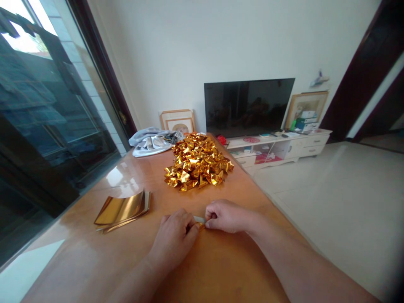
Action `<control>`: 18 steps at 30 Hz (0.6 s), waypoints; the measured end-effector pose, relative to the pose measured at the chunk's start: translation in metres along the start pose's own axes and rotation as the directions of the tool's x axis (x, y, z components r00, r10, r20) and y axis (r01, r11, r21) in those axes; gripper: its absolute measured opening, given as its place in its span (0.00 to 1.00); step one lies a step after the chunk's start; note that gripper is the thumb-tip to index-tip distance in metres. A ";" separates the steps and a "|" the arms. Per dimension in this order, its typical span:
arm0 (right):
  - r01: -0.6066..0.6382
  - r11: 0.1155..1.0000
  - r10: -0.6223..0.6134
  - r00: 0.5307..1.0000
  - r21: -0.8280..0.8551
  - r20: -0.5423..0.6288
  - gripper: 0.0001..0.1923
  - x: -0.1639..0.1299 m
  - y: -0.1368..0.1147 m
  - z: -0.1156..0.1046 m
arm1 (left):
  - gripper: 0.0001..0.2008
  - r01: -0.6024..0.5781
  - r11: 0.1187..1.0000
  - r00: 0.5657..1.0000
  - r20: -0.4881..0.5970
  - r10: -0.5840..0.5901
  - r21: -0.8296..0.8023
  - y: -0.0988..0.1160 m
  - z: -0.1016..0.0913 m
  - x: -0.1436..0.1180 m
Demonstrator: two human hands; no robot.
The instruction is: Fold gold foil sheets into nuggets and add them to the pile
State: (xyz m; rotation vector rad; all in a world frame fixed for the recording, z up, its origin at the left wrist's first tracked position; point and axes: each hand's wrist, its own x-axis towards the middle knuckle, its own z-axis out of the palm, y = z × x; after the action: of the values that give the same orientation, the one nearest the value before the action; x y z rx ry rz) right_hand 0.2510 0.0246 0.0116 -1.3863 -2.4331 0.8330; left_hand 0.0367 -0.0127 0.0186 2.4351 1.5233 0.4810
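Between my two hands is a small piece of gold foil paper (201,226) with a pale underside, close above the wooden table (227,261). My left hand (179,233) grips its left end, fingers curled and thumb pressed in. At the right end my right hand (225,216) pinches it between thumb and fingers. Most of the sheet is hidden by the fingers. Beyond the hands lies a large heap of folded gold foil pieces (200,162). A stack of flat gold foil sheets (121,209), slightly curled, rests left of my left hand.
Grey cloth (154,141) lies at the table's far left corner, near framed pictures (178,120). A television (249,107) stands on a white cabinet (293,147) beyond. The table's right edge runs beside my right forearm. Glass doors (47,97) are at left.
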 end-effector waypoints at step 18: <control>-0.030 0.992 0.025 0.999 -0.122 -0.041 0.08 0.000 -0.004 0.003 | 0.10 0.088 0.995 0.996 0.013 -0.088 -0.041 -0.004 0.008 0.006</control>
State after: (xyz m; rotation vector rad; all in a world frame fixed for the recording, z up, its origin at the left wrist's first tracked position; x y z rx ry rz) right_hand 0.2467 0.0224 0.0118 -1.4669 -2.4780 0.6657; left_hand 0.0386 -0.0059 0.0104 2.3248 1.5921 0.4757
